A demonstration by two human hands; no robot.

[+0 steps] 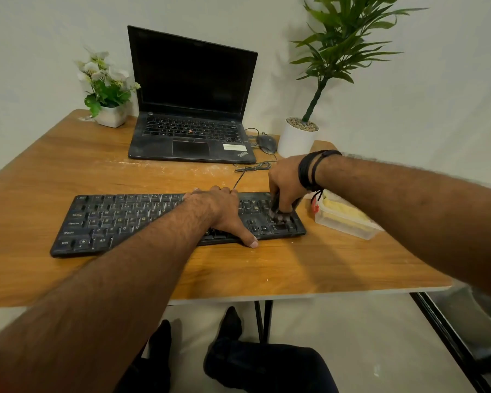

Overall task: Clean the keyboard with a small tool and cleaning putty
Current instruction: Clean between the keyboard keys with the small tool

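A dusty black keyboard (pixel 119 219) lies across the wooden table (pixel 68 154). My left hand (pixel 219 211) rests flat on the keyboard's middle-right part, fingers over its far edge and thumb over the near edge. My right hand (pixel 285 182) grips a small dark brush (pixel 278 212), whose bristles touch the keys at the keyboard's right end. A clear plastic tub (pixel 346 219) holding yellow putty sits just right of the keyboard, partly behind my right wrist.
An open black laptop (pixel 190 109) stands behind the keyboard. A black mouse (pixel 267 143) with its cable lies to the laptop's right. A white flower pot (pixel 111 116) is at the back left, a tall potted plant (pixel 298 137) at the back right. My legs show under the table.
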